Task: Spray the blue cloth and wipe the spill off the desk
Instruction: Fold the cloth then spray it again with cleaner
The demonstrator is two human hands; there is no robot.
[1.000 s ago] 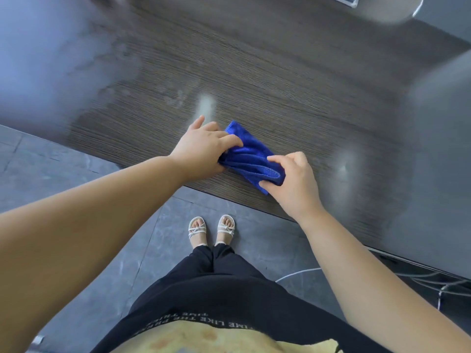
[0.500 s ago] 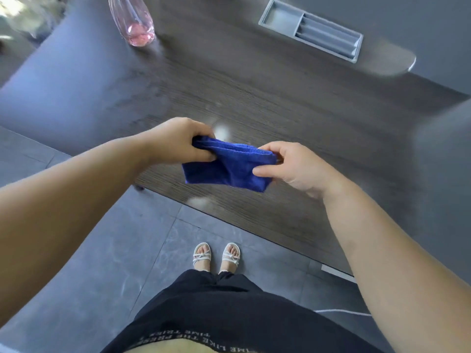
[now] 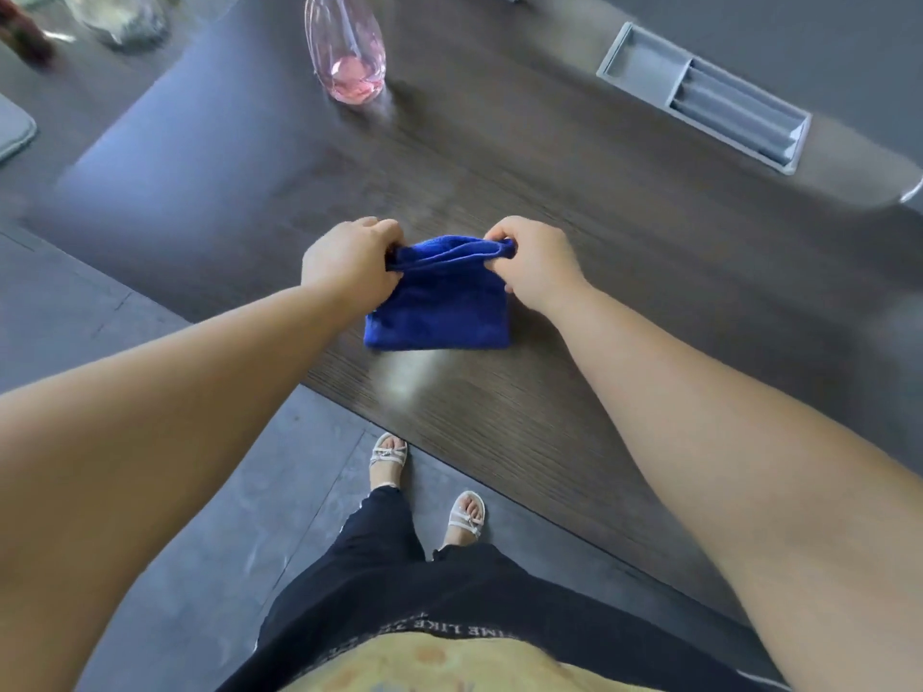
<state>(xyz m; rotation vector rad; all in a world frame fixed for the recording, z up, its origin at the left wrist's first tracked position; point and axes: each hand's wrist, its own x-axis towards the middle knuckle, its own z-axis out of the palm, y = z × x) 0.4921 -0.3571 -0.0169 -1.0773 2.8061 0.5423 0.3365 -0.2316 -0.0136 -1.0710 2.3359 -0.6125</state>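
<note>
Cloth between hands (folded, perhaps)

Open desk flanks cloth; bottle, tray well beyond.

The blue cloth — plush, folded to a small rectangle — has its lower edge down on the dark wood-grain counter. Its top corners are pinched by the left hand and the right hand. A clear bottle of pink liquid stands upright farther back.
</note>
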